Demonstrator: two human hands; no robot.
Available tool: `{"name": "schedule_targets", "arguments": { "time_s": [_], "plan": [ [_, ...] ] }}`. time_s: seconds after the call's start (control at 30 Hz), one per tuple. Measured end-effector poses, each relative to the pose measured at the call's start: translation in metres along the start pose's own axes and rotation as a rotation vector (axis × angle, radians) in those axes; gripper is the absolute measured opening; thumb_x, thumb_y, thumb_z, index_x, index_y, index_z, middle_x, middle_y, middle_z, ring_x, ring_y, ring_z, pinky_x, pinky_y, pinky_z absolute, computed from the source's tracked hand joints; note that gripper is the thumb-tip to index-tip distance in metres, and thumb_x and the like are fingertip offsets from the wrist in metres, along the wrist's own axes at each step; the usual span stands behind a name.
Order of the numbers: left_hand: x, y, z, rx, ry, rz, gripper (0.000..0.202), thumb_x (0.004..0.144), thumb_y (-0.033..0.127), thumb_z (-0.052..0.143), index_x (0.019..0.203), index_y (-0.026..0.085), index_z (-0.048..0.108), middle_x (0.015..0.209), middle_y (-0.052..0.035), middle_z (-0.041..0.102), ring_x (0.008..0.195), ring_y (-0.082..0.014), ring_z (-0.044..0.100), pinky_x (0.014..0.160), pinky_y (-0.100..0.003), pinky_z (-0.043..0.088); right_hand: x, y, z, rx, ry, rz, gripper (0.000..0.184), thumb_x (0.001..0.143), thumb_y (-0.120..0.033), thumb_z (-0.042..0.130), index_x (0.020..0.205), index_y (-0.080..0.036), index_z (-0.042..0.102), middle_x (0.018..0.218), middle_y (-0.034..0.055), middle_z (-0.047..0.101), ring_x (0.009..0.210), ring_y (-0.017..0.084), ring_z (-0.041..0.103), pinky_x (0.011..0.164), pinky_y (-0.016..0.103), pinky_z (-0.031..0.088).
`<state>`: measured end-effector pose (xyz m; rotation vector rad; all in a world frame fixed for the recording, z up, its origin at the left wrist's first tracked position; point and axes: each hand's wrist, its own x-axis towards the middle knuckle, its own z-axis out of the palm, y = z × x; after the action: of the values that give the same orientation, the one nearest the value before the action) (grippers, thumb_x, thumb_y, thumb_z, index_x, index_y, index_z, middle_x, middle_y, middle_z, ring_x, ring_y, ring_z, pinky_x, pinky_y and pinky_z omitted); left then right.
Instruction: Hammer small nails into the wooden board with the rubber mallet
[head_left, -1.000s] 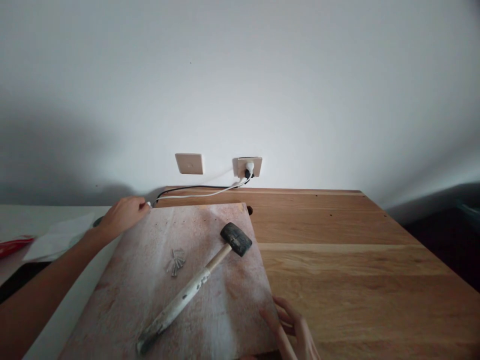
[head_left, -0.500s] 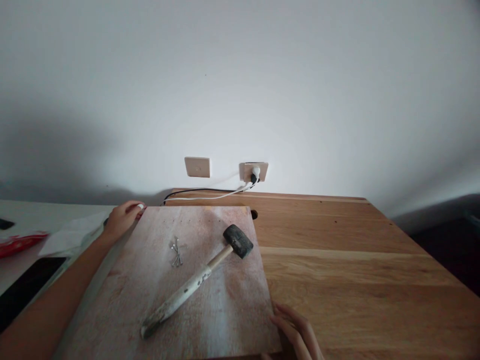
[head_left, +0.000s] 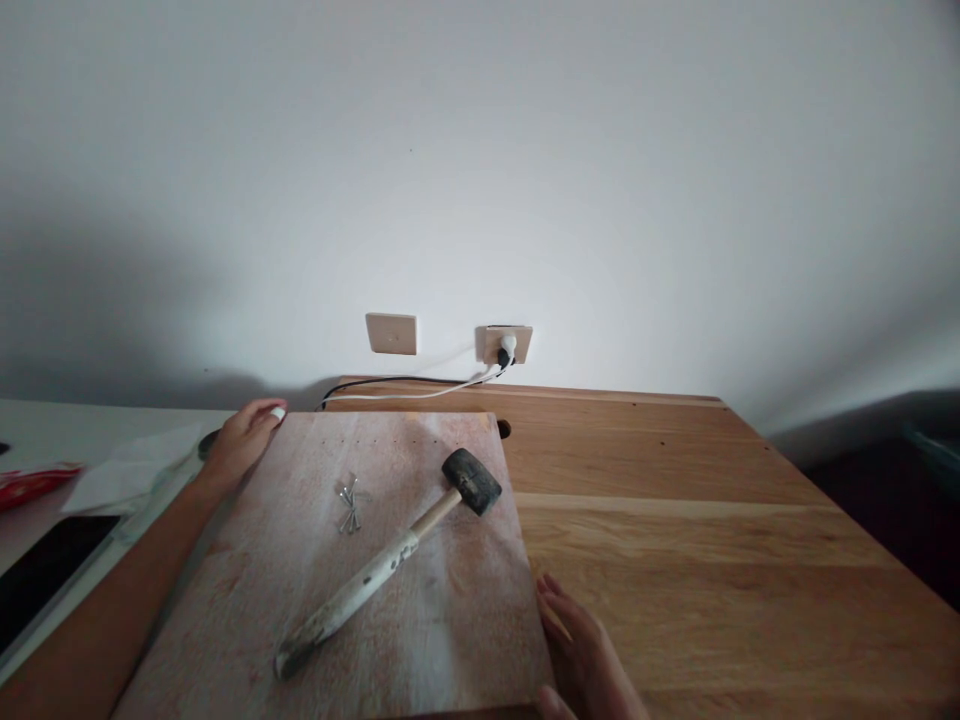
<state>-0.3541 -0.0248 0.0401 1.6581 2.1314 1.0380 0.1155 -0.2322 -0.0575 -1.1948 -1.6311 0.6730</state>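
Note:
A reddish-white worn board [head_left: 300, 580] lies on the wooden table [head_left: 675, 540]. On the board rest a mallet [head_left: 390, 560] with a black rubber head and paint-stained handle, and a small pile of nails [head_left: 349, 503]. My left hand [head_left: 241, 437] grips the board's far left corner, fingers curled over the edge. My right hand [head_left: 581, 655] presses against the board's near right edge, fingers held together along it.
A white surface on the left holds white paper [head_left: 127, 470], a red item [head_left: 34, 482] and a dark flat panel [head_left: 45, 570]. On the wall are a switch plate [head_left: 391, 333] and a socket [head_left: 507, 344] with black and white cables running along the table's back edge.
The board has shifted slightly left and toward me with both hands on its edges; my right hand has slid up along the right edge. The nails settled into a tighter pile.

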Motion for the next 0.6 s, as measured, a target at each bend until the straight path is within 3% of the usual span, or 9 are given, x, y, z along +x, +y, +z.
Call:
{"name": "schedule_targets", "arguments": {
  "time_s": [0.13,0.23,0.3,0.37,0.43,0.5,0.6],
  "plan": [
    [-0.028,0.045,-0.01,0.156,0.01,0.169,0.032,0.086,0.041,0.049,0.101,0.02,0.067,0.107,-0.006,0.076,0.091,-0.0235,0.071,0.078,-0.033,0.056,0.01,-0.006,-0.009,-0.151,0.038,0.028,0.028,0.105,-0.048,0.057,0.123,-0.029,0.068,0.127,0.0106,0.071,0.121,0.027,0.071,0.097,0.035,0.063],
    [-0.083,0.102,-0.004,0.107,-0.083,0.49,0.021,0.093,0.031,0.049,0.099,0.023,0.068,0.087,-0.0026,0.074,0.076,-0.0193,0.068,0.07,-0.031,0.054,0.019,-0.015,-0.018,-0.188,-0.025,-0.039,0.017,0.107,-0.039,0.056,0.112,-0.029,0.069,0.105,0.0065,0.073,0.098,0.022,0.076,0.086,0.03,0.064],
    [-0.132,0.139,0.013,-0.013,-0.23,0.82,0.021,0.099,0.025,0.048,0.098,0.026,0.068,0.082,-0.0021,0.071,0.072,-0.0181,0.066,0.067,-0.029,0.055,0.027,-0.02,-0.023,-0.207,-0.079,-0.107,0.014,0.107,-0.031,0.054,0.113,-0.029,0.067,0.099,0.0051,0.073,0.089,0.021,0.076,0.08,0.027,0.065],
    [-0.179,0.165,0.041,0.016,-0.329,1.148,0.015,0.099,0.022,0.055,0.099,0.026,0.069,0.083,-0.0028,0.07,0.077,-0.0184,0.065,0.074,-0.03,0.056,0.034,-0.025,-0.028,-0.246,-0.141,-0.186,0.017,0.105,-0.024,0.055,0.117,-0.028,0.066,0.099,0.0048,0.072,0.086,0.02,0.076,0.077,0.025,0.065],
    [-0.217,0.178,0.072,0.106,-0.329,1.456,0.01,0.098,0.022,0.062,0.096,0.025,0.071,0.085,-0.0018,0.069,0.081,-0.0173,0.064,0.073,-0.028,0.055,0.042,-0.027,-0.032,-0.28,-0.186,-0.249,0.022,0.104,-0.019,0.055,0.121,-0.027,0.065,0.101,0.0053,0.072,0.086,0.019,0.076,0.076,0.024,0.066],
    [-0.24,0.18,0.1,0.228,-0.245,1.517,0.013,0.099,0.025,0.062,0.104,0.025,0.074,0.097,-0.004,0.072,0.099,-0.0204,0.066,0.087,-0.031,0.055,0.047,-0.029,-0.035,-0.304,-0.202,-0.269,0.025,0.104,-0.016,0.053,0.124,-0.026,0.064,0.102,0.0059,0.071,0.086,0.019,0.075,0.078,0.025,0.066],
    [-0.251,0.172,0.123,0.3,-0.205,1.401,0.021,0.102,0.033,0.057,0.111,0.023,0.074,0.116,-0.0079,0.073,0.114,-0.025,0.063,0.103,-0.039,0.051,0.049,-0.028,-0.037,-0.331,-0.204,-0.273,0.03,0.105,-0.013,0.047,0.128,-0.025,0.062,0.107,0.0078,0.071,0.093,0.019,0.074,0.084,0.027,0.066]
  ]
}}
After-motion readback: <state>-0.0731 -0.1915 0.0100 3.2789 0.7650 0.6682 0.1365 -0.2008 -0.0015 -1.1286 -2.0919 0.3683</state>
